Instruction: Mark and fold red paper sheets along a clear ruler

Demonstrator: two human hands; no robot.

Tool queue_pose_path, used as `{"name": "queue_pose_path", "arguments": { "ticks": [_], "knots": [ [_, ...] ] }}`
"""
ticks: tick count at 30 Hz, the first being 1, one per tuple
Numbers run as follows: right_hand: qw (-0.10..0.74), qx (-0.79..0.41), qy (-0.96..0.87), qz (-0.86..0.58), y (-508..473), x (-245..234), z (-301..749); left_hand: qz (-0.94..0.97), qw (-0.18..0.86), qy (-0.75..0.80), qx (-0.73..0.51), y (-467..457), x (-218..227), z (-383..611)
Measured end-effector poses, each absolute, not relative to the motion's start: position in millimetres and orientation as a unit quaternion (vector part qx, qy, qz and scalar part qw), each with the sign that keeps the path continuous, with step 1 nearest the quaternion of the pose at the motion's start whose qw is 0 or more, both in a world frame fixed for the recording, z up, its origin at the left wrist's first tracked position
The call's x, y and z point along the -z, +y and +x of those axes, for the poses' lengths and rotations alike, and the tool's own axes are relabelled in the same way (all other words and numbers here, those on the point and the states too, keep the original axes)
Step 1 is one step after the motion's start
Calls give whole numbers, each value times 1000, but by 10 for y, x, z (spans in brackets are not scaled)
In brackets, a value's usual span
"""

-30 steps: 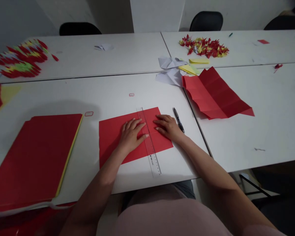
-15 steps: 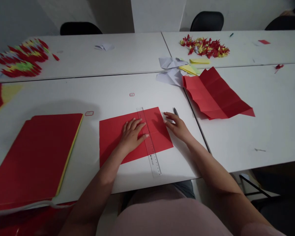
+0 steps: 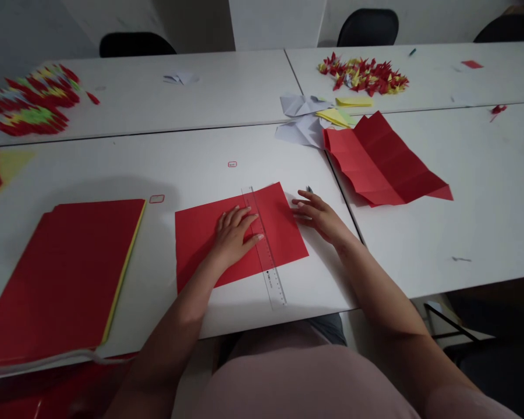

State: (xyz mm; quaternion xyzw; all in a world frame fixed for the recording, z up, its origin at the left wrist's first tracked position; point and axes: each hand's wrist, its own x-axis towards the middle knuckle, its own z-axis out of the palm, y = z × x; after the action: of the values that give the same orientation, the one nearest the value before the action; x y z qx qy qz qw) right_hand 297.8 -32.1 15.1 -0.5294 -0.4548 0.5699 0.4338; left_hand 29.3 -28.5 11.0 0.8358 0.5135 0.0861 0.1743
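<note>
A sheet of red paper (image 3: 196, 244) lies flat on the white table in front of me. Across it runs a clear plastic ruler (image 3: 276, 284), its lower end sticking out past the paper's near edge. My left hand (image 3: 234, 234) rests on the paper with fingers spread, the fingertips and thumb on the ruler. At the paper's right edge, my right hand (image 3: 318, 214) is open, fingers apart, holding nothing. Just behind its fingers a pen (image 3: 310, 189) is mostly hidden by the hand.
A stack of red paper (image 3: 70, 267) lies to the left. On the right is a creased red sheet (image 3: 384, 163), beside folded white papers (image 3: 303, 129) and yellow papers (image 3: 335, 117). Folded paper pieces form piles at the far left (image 3: 37, 99) and far right (image 3: 367, 77).
My right hand has shifted slightly and its fingers have spread, now covering most of the pen. My left hand stays on the ruler. The view has tilted slightly.
</note>
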Motion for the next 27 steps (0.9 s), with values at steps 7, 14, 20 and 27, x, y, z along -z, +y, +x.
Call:
{"name": "queue_pose_path", "arguments": {
  "ticks": [7,14,20,27],
  "knots": [
    [404,-575,-471,-533,-323,-162,2956,836,173,515,-75,-275,-116,306],
    [393,-532,-497,-562,-313,-115,2938,836,172,516,-76,-271,-128,319],
    [408,-531,-498,-552,-306,-74,2925,835,172,519,-67,-270,-132,326],
    [393,-539,-486,-564,-326,-178,2902,835,166,520,-72,-283,-133,320]
  ]
}}
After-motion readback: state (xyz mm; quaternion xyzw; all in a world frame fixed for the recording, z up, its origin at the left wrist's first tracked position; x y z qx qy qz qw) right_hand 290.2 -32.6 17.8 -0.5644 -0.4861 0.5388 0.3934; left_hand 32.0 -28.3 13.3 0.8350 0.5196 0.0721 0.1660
